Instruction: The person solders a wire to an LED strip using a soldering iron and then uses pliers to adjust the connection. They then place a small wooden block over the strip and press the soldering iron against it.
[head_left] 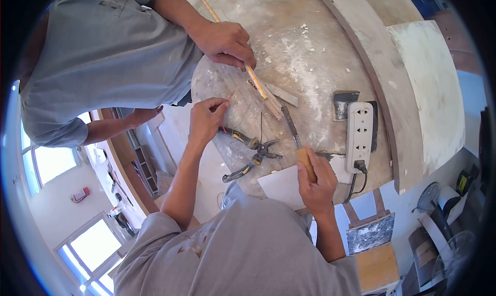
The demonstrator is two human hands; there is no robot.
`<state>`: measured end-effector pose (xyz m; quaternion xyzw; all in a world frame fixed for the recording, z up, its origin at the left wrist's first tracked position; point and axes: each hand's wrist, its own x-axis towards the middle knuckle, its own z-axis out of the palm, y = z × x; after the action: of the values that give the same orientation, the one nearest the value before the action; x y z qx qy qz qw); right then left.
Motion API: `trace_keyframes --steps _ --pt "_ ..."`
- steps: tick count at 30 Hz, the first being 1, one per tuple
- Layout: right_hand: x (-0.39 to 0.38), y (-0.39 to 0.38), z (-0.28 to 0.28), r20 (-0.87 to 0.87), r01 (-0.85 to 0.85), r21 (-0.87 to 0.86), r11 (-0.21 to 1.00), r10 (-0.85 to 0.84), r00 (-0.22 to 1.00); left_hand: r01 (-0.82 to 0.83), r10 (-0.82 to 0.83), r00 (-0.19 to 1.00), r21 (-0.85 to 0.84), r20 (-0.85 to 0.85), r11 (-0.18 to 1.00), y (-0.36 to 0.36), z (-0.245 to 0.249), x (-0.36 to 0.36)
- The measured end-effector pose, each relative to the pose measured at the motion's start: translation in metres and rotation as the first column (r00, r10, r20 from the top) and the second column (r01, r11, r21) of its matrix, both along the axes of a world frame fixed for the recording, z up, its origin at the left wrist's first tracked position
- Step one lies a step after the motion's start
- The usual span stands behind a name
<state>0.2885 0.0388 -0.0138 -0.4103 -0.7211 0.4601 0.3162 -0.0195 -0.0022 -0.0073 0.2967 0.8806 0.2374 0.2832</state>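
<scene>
While pliers lay on table, outlet block right of iron, co-worker's hand held strip; left hand, fingers bent, pinched wire; right hand gripped iron, tip near strip's end.

No words, brands or numbers can be read. 2 blurred prints show: 1 brownish print on the chest of the wearer's shirt, by the table's near edge, and 1 darker print on the co-worker's shirt, by its left edge. On the wall, a red and white item is too small to tell whether it carries lettering
</scene>
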Motion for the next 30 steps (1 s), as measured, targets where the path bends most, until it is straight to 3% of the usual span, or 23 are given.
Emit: trace_keyframes --steps 2,5,8,11,30 --pt "0.0 0.0 0.0 0.014 -0.004 0.0 1.0 0.004 1.0 -0.022 0.022 1.0 0.005 -0.009 1.0 0.0 0.003 0.005" --pt "0.0 0.002 0.002 0.027 -0.006 0.004 1.0 0.006 1.0 -0.105 0.081 0.98 0.13 0.181 0.986 -0.003 0.014 0.018" --pt "-0.001 0.002 0.0 0.014 -0.014 0.016 1.0 0.014 1.0 -0.143 0.118 0.854 0.01 0.506 0.99 0.002 0.038 0.043" --pt "-0.004 0.0 -0.002 0.009 -0.034 0.012 0.999 0.034 0.999 -0.157 0.104 0.755 0.024 0.648 0.987 0.006 0.036 0.064" --pt "-0.01 0.002 -0.004 0.035 -0.035 0.043 0.998 0.033 0.999 -0.176 0.113 0.784 0.044 0.61 0.983 0.027 0.027 0.072"
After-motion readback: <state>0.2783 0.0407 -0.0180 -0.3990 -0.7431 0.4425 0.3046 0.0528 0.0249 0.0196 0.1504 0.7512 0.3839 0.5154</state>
